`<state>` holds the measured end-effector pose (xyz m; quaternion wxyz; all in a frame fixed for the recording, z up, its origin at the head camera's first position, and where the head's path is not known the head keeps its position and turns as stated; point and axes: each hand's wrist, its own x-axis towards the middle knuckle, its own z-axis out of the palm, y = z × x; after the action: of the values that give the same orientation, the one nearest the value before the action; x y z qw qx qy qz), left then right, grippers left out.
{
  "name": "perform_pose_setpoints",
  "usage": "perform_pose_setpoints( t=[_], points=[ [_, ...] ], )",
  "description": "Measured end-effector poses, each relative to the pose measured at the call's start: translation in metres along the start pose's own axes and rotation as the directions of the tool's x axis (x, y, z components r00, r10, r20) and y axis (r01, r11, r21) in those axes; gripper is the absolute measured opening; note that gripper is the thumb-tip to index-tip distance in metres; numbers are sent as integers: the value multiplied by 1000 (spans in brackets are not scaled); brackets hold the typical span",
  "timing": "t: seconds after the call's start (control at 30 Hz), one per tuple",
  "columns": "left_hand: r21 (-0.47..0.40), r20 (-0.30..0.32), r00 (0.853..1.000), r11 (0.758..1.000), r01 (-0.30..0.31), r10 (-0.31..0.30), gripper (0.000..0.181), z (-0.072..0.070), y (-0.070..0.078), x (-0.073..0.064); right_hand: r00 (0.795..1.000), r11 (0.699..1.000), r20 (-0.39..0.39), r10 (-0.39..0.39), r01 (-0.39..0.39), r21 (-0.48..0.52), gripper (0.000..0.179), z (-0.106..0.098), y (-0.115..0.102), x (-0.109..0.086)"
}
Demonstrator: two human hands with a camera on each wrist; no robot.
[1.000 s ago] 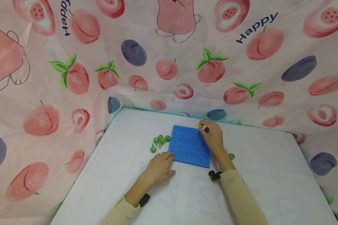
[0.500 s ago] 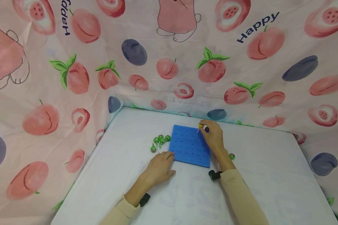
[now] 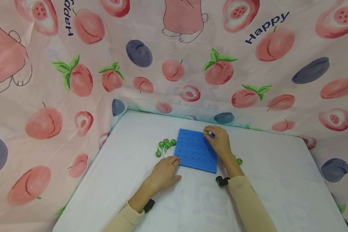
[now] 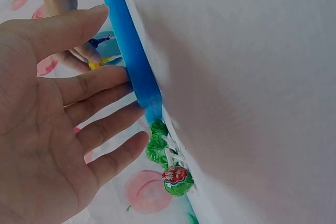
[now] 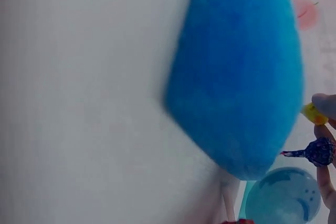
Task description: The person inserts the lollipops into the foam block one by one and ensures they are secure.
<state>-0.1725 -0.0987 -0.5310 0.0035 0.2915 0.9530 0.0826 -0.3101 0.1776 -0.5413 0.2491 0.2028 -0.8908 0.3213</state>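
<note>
A flat blue foam board [image 3: 195,153] with rows of small holes lies on the white table. Near its far right corner my right hand [image 3: 221,143] pinches a yellow-wrapped lollipop [image 3: 206,132], the stick pointing down at the board. Beside those fingers a dark blue-wrapped lollipop [image 5: 319,152] stands with its stick end at the board. My left hand [image 3: 163,172] rests by the near left corner, fingertips against the board's edge [image 4: 128,45] and fingers extended, holding nothing. Just beyond it lie several green-wrapped lollipops [image 3: 166,144], also seen as a green lollipop [image 4: 177,181] in the left wrist view.
To the right of the board, another green lollipop [image 3: 239,161] lies past my right forearm, which partly hides that area. A fruit-printed cloth [image 3: 188,74] hangs along the table's back and left sides.
My right hand has come down slightly with the yellow lollipop, and less of its stick shows above the board. My left hand stays in place.
</note>
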Motion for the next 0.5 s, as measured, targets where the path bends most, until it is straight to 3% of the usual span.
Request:
perform_pose_setpoints(
  t=[0.23,0.5],
  points=[
    [-2,0,1000,1000,7,-7,61,0,0,1,998,999,33,-47,48,-11,24,-4,0,2],
    [-5,-9,1000,1000,4,-4,61,0,0,0,1000,998,14,16,-15,-59,29,-15,-4,-1]
  ],
)
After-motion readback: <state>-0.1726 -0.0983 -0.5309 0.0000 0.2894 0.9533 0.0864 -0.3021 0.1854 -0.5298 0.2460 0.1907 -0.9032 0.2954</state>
